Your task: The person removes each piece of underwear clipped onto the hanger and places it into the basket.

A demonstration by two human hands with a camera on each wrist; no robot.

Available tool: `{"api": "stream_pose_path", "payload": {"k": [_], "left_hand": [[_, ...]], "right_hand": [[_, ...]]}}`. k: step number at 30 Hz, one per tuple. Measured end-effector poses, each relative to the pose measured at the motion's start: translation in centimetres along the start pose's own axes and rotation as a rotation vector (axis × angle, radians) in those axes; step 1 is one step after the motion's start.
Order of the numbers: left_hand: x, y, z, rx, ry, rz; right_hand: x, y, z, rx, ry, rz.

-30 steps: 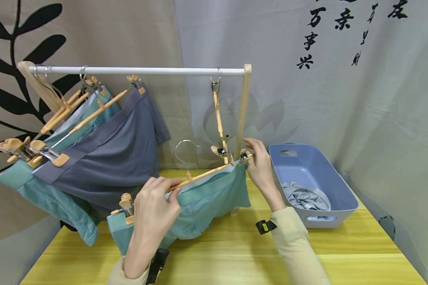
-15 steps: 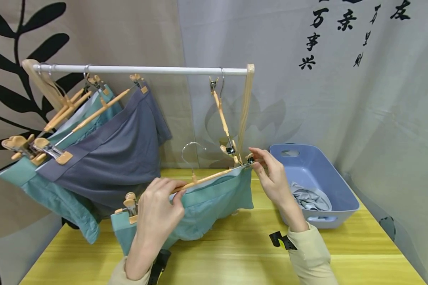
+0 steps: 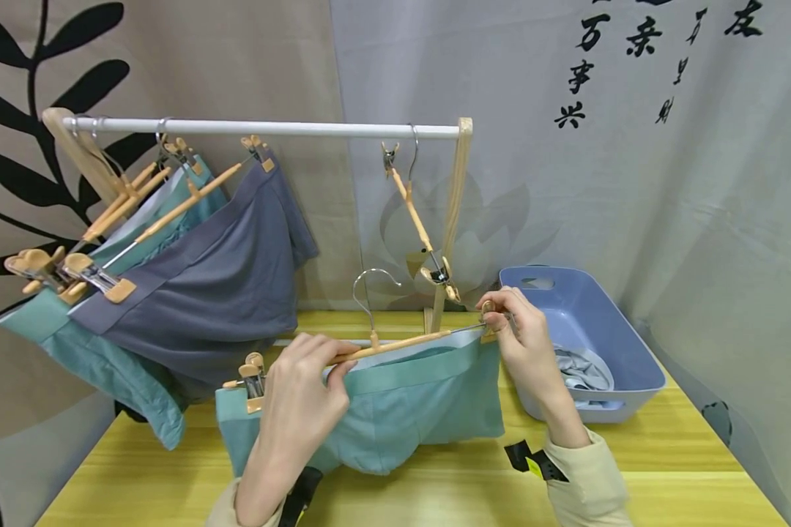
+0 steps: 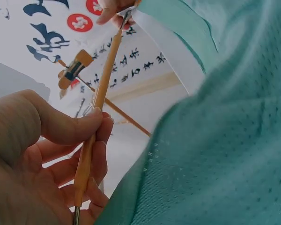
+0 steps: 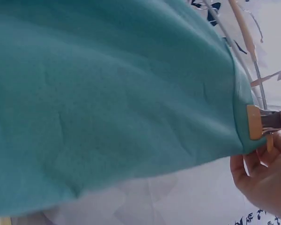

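My left hand [image 3: 306, 395] grips the wooden bar of a clip hanger [image 3: 395, 345], thumb on one side and fingers on the other. From that hanger hang teal shorts [image 3: 402, 410], their waistband open along the bar. At the bar's right end my right hand [image 3: 524, 340] pinches the wooden clip [image 5: 254, 123], which sits over the waistband's corner in the right wrist view. Another clip [image 3: 253, 380] holds the waistband's left end. The hanger's metal hook [image 3: 369, 285] points up, off the rail.
A white rail [image 3: 270, 129] on a wooden stand carries purple-grey shorts [image 3: 224, 256] and other teal shorts [image 3: 105, 373] at left. A bare clip hanger [image 3: 411, 212] hangs at its right end. A blue basket [image 3: 606, 315] with grey cloth [image 3: 583, 368] stands right on the wooden table [image 3: 461, 490].
The hanger and teal shorts have shifted right and slightly nearer, both hands moving with them. The bare hanger on the rail has swung, its lower end now farther right and apart from the shorts.
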State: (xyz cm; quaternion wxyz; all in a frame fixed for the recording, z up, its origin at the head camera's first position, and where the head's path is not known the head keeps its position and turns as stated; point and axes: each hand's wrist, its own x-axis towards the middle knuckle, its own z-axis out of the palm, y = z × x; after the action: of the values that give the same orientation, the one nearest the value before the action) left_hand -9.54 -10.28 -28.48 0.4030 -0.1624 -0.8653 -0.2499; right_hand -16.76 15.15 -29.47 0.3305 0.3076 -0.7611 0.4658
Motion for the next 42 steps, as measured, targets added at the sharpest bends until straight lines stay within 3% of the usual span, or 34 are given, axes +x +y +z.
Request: {"api": "stream_pose_path", "payload": {"k": [20, 42], "left_hand": [[-0.2, 1.1, -0.9, -0.042, 0.022, 0.07], [-0.4, 1.2, -1.0, -0.052, 0.014, 0.067]], "right_hand": [[-0.6, -1.5, -1.4, 0.048, 0.085, -0.082], [-0.7, -1.6, -1.4, 0.043, 0.131, -0.145]]}}
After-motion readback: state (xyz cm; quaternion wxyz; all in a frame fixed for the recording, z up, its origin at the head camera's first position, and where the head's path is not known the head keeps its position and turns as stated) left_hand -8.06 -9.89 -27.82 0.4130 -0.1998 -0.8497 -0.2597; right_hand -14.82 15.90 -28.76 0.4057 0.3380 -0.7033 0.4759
